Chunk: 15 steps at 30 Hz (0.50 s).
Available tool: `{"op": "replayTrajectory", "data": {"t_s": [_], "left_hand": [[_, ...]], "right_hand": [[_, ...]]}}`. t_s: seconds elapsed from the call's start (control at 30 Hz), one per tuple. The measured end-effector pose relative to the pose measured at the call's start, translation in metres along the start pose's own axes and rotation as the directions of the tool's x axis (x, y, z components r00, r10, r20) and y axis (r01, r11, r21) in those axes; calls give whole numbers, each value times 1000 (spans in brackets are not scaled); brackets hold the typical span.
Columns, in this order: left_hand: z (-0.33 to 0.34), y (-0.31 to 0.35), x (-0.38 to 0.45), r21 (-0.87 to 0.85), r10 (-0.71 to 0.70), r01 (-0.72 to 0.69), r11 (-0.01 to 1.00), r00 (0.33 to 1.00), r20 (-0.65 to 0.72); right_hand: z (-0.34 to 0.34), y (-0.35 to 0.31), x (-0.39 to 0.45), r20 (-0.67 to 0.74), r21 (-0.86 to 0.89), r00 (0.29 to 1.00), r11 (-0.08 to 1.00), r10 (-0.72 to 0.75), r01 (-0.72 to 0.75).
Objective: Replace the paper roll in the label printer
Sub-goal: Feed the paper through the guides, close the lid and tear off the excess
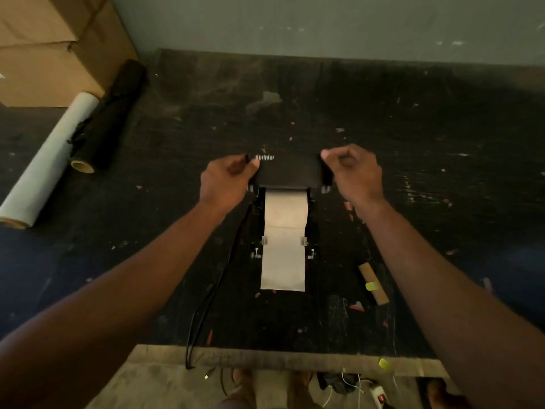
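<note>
A black label printer sits in the middle of the dark table with its lid [290, 171] raised and tilted back. A white paper roll [285, 209] lies in the open bay, and its strip [283, 261] runs toward me over the front. My left hand [225, 180] grips the lid's left edge, and my right hand [351, 172] grips its right edge. An empty cardboard core [373, 283] with a yellow-green sticker lies on the table to the right of the strip.
A black cable [218, 276] runs from the printer's left side over the table's front edge. A white film roll [48, 160] and a black roll [109, 116] lie at the left, with cardboard boxes [50, 45] behind them. A power strip [380, 394] lies on the floor.
</note>
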<state>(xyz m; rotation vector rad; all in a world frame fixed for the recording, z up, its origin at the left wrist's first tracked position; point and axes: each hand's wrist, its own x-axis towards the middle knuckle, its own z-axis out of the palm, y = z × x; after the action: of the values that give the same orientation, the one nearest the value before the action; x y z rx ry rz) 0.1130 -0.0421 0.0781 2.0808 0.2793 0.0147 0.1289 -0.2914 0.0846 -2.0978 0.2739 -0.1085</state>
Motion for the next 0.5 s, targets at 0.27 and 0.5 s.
{"op": "replayTrajectory", "data": {"t_s": [0.27,0.5], "left_hand": [[11,-69,-95,-72,-52,59,996,994,94],[31,-101,-119,-72,-64,68,995,996,58]], "right_hand": [[13,79,-114,43,50,998,998,39,-41],[32,111,-145,19,46,999,998,34,-35]]}}
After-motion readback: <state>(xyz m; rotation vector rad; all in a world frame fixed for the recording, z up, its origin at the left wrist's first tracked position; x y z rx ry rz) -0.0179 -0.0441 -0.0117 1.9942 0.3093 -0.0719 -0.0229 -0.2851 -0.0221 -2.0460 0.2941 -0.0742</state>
